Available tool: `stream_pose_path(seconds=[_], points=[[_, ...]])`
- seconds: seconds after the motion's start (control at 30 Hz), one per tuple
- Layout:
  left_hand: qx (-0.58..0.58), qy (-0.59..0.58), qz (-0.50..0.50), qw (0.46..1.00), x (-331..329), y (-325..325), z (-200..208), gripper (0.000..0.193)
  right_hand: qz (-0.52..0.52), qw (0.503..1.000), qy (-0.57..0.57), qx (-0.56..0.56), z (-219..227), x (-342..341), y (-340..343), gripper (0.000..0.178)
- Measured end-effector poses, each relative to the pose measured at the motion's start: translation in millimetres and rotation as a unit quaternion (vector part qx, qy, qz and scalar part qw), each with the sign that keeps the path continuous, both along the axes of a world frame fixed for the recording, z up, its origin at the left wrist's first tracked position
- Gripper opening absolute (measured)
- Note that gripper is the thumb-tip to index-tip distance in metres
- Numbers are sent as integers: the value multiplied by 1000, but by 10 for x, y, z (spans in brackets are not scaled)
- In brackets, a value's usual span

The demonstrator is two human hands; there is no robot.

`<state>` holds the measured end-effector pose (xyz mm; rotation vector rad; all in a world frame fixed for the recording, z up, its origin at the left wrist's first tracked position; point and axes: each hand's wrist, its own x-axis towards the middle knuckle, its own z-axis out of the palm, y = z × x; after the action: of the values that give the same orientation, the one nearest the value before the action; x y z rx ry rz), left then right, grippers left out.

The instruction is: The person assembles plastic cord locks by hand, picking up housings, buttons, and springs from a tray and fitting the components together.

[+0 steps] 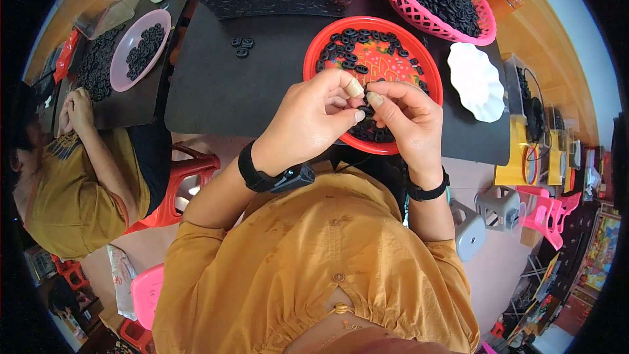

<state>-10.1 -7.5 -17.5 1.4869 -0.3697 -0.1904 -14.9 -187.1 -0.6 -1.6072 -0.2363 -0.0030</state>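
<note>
Even, soft light fills the scene, bright enough to show colours clearly, with only faint shadows under the hands. Fisheye distortion bends the worktop (216, 92) edges and leaves black corners. The centre is fairly sharp; the rim smears slightly.

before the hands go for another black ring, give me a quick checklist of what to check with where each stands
1. Both hands meet over the red plate: ok, left hand and right hand are fingertip to fingertip above its near half.
2. Piece held: cannot tell, the fingertips hide most of the small black part between them.
3. Supply on the plate: ok, black rings lie along its far side.
4. Stray rings on the dark mat: not ok, a few lie outside any container.
5. White scalloped dish: ok, it sits to the right of the plate with nothing visible in it.
6. Pink basket: ok, heaped with rings.
</note>
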Motion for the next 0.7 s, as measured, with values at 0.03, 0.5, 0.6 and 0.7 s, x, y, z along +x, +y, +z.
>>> stream_pose_path(seconds=[0.03,0.5,0.6,0.7], points=[[6,1,-1,1000,-4,3,1,24,1,1000,7,14,1,-1,10,15],[-17,-54,56,997,-74,-36,-17,19,-4,1000,-4,18,-20,-1,-15,15],[-14,-117,96,988,-120,-43,-1,19,0,998,-19,53,-51,-19,-31,16],[0,-171,120,978,-150,-35,27,19,-3,996,-28,79,-62,-45,-47,18]])
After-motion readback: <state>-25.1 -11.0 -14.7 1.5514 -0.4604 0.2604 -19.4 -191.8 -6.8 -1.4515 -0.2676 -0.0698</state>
